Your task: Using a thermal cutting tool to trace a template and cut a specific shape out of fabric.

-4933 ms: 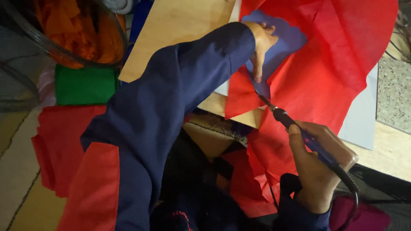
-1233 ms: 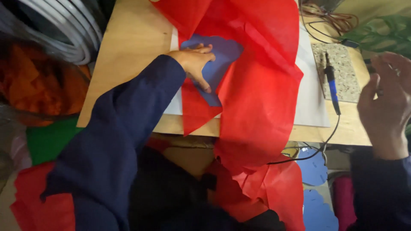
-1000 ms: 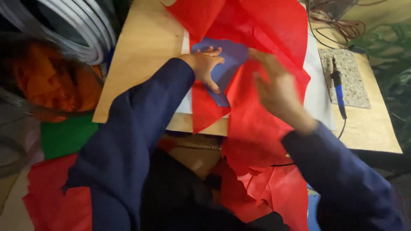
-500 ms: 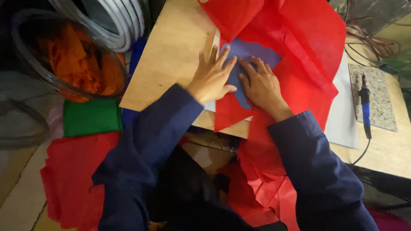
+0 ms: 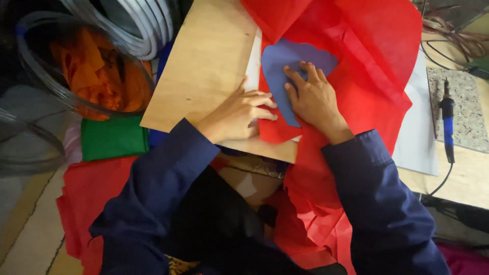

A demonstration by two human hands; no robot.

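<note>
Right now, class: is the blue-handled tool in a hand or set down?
Set down. The blue-handled tool lies on the speckled slab; the left hand and right hand press the red fabric.

Bare board (image 5: 204, 76) left; blue-handled tool (image 5: 447, 127) right

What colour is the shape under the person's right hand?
Blue. The flat shape lies on red fabric, seen best in the head view.

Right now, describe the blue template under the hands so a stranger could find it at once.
Start at the tan wooden board, then move to the big red fabric spread over its right side. On the fabric's left edge lies the blue template, pinned by the right hand: the only blue, scallop-topped flat piece on the red.
</note>
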